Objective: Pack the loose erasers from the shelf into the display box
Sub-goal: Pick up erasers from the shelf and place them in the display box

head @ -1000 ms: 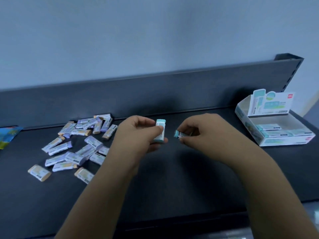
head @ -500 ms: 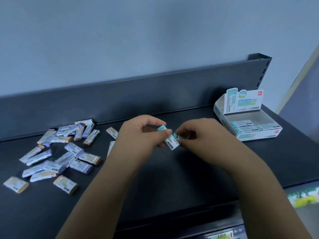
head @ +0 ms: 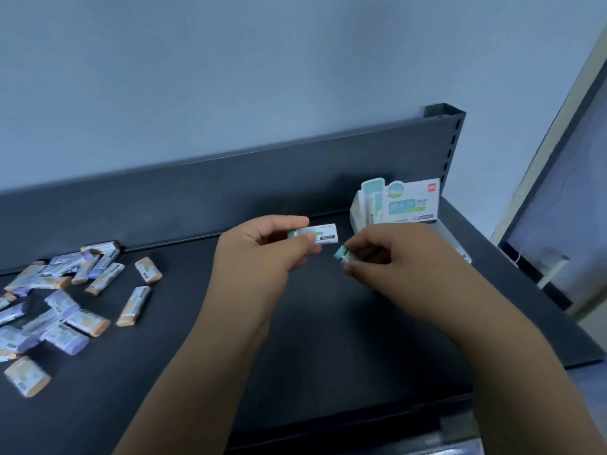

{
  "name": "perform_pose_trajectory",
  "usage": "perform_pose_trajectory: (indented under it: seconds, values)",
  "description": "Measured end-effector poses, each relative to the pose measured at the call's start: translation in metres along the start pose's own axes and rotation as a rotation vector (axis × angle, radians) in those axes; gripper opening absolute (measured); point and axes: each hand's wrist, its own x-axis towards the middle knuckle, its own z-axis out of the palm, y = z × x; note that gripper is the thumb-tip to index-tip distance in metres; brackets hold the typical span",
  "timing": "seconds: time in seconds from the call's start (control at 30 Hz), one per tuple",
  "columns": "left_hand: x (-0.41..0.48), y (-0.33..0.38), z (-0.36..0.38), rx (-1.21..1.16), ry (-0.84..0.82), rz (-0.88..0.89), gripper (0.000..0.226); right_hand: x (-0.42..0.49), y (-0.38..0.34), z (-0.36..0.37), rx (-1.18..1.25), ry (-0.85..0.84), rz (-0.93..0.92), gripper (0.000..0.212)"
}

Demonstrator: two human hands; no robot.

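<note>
My left hand (head: 262, 254) pinches teal-and-white eraser (head: 320, 234) above dark shelf (head: 328, 339); my right hand (head: 394, 261) curls around second eraser (head: 341, 256), teal end poking out. Display box (head: 397, 205) just behind right hand. Loose erasers (head: 65, 303) scattered at left

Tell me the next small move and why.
Probably move both hands right to the display box and set the erasers in: the left hand pinches a white-sleeved eraser, the right hand grips a teal-ended eraser, and the box stands just behind the right hand.

Left hand (head: 259, 257), right hand (head: 397, 261): bare; forearms (head: 203, 372) bare.
</note>
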Motion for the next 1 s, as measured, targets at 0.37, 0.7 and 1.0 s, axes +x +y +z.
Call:
perform_pose_trajectory:
  seconds: [0.37, 0.7, 1.0]
  values:
    - [-0.015, 0.001, 0.089, 0.053, 0.056, 0.057, 0.024, 0.014, 0.067, -0.09, -0.045, -0.031, -0.104, 0.023]
    - [-0.014, 0.002, 0.109, 0.144, 0.071, 0.015, 0.023, 0.042, 0.083, -0.106, -0.185, -0.101, -0.123, 0.024]
    - [-0.011, 0.002, 0.112, 0.16, 0.054, -0.006, 0.025, 0.061, 0.07, -0.101, -0.488, -0.2, -0.164, 0.028]
